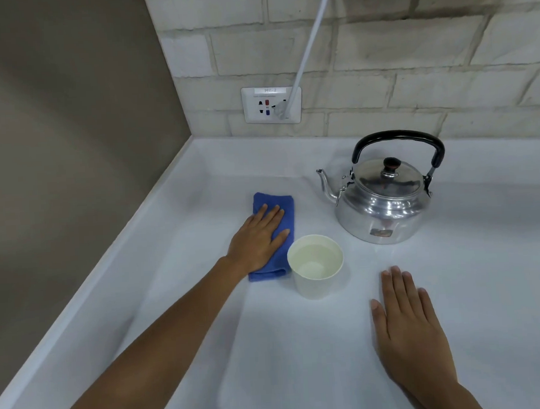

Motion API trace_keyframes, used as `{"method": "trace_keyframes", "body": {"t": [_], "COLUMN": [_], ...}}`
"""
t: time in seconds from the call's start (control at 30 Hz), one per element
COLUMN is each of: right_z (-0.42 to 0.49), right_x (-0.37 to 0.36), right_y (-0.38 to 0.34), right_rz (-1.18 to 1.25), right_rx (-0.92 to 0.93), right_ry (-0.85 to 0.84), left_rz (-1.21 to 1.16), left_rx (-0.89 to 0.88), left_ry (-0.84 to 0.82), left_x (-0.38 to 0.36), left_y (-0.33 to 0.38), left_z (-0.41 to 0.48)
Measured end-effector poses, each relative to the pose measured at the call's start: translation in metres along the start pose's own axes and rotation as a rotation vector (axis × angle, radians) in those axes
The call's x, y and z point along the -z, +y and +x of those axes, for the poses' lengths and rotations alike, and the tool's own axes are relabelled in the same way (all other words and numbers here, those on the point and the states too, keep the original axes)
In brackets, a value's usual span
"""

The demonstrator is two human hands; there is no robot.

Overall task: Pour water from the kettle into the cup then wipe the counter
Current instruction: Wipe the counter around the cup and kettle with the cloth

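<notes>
Looking down from my head, I have my left hand (pixel 258 239) lying flat on the blue cloth (pixel 272 235), fingers spread a little and pressed down on it, not pinching or bunching the fabric. The cloth is folded into a long strip, and its long axis runs away from me toward the back wall, roughly in line with my forearm. My palm covers its near half; the far end shows bare beyond my fingertips.

The cup (pixel 315 266) stands just right of the cloth, close enough that the cloth's near corner looks to be touching or almost touching its side; I cannot tell which. There is water in it, so I judge the pouring done and the wiping the step in hand. The kettle (pixel 384 195) sits upright farther back and to the right, lid on, spout turned left toward the cloth, well apart from both hands.

My right hand (pixel 409 325) rests flat on the counter (pixel 207 348), fingers together, holding nothing, to the near right of the cup.

The left hand is the one on the cloth, so the wipe is its job. With the full cup right beside it, sweeping rightward risks a knock; leftward or toward me seems safer.
</notes>
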State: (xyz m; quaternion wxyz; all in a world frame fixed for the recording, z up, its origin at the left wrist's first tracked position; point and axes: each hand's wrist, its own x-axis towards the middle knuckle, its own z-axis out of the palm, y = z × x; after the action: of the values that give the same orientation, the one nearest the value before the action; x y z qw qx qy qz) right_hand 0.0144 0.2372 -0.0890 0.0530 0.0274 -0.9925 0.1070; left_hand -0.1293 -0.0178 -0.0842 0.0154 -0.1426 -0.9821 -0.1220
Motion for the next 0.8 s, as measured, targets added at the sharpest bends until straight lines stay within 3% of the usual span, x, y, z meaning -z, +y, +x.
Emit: {"method": "trace_keyframes", "body": {"t": [0.37, 0.8], "right_z": [0.0, -0.001], "right_x": [0.003, 0.005], "right_y": [0.0, -0.002], "right_rz": [0.015, 0.058], "right_rx": [-0.038, -0.033], "right_ry": [-0.071, -0.033], "left_rz": [-0.01, -0.003], "left_rx": [-0.029, -0.037], "left_ry": [-0.103, -0.121], "left_x": [0.008, 0.012], "left_y": [-0.026, -0.034], "left_z": [0.054, 0.067]}}
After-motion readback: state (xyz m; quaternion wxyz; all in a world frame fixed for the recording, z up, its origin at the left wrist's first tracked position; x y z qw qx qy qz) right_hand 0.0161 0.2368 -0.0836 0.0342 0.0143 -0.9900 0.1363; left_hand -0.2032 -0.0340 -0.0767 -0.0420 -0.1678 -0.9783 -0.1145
